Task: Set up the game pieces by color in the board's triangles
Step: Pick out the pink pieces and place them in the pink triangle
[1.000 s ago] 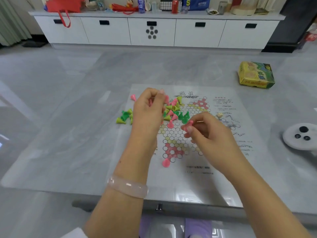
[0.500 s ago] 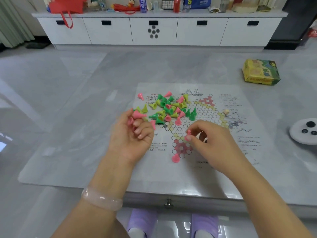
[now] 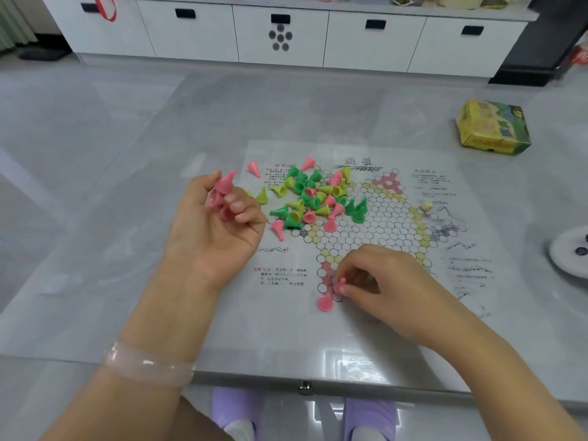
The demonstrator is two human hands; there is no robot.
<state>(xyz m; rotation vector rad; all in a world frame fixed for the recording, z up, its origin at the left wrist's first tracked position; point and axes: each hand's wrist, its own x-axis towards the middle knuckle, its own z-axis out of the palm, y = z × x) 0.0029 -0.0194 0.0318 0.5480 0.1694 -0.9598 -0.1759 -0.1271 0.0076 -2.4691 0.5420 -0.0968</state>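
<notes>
A paper checkers board (image 3: pixel 381 224) with a hexagon star lies flat on the grey table. A heap of pink, green and yellow cone pieces (image 3: pixel 315 198) covers its upper left part. My left hand (image 3: pixel 216 224) is palm up to the left of the board, and its curled fingers hold several pink pieces (image 3: pixel 222 192). My right hand (image 3: pixel 385 284) pinches one pink piece (image 3: pixel 339 284) over the near pink triangle. Another pink piece (image 3: pixel 325 302) stands at that triangle's near tip.
A yellow-green game box (image 3: pixel 493 127) sits at the table's far right. A small die (image 3: pixel 425 205) rests on the board's right side. A white round object (image 3: pixel 569 256) lies at the right edge. White cabinets stand behind the table, whose front edge is near my wrists.
My left hand has drawn back from the heap to the left with pink pieces, palm turned up. My right hand has moved down to the near pink triangle with its piece.
</notes>
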